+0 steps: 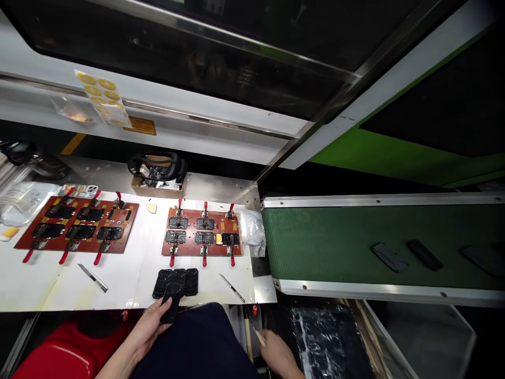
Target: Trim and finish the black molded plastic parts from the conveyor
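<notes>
Both forearms bare. Left forearm (118, 355) enters from the lower edge and angles up toward the centre of view, wrist nearly straight. Left hand (152, 325) sits low, fingers closed around a held item, thumb on top. Right hand (278, 353) lies well apart at lower right, fingers directed up and left, forearm mostly outside the view

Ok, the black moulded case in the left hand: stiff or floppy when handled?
Likely stiff: the black moulded case looks straight, held by one end in the left hand, no sag. Probably light, given the loose grip. Flat, so unlikely to roll.
</notes>
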The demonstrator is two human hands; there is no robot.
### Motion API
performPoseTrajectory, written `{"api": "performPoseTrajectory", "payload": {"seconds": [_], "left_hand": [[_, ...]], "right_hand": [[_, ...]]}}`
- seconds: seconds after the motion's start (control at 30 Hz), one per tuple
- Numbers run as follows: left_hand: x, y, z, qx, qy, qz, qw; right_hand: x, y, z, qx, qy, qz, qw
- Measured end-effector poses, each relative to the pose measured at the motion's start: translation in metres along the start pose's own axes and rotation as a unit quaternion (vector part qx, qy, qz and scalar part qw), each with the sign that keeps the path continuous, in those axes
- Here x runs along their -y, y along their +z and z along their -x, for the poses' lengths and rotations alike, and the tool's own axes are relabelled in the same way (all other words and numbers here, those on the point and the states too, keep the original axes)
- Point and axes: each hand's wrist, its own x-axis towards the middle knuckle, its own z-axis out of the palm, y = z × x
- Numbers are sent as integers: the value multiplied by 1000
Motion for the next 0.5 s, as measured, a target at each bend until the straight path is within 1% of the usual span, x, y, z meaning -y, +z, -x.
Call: {"api": "performPoseTrajectory", "payload": {"seconds": [0.07,0.13,0.2,0.27,0.33,0.4,0.43,0.5], "left_hand": [[2,7,-11,28,10,-37,999],[2,19,-24,60,25,-70,995],[3,29,-37,82,40,-99,991],[3,37,-47,89,49,-127,987],[6,41,-53,91,55,-152,983],[11,44,-56,100,64,-176,977],[14,45,-56,105,69,-188,974],[20,45,-57,113,79,-222,965]], "right_hand": [[25,13,-23,-38,-15,-9,999],[62,22,-52,-82,-35,-15,996],[98,26,-76,-110,-43,-21,993],[124,26,-90,-130,-46,-31,990],[137,24,-94,-145,-45,-49,987],[142,23,-91,-145,-52,-74,985],[144,24,-88,-129,-66,-88,985],[146,29,-84,-64,-114,-118,984]]}}
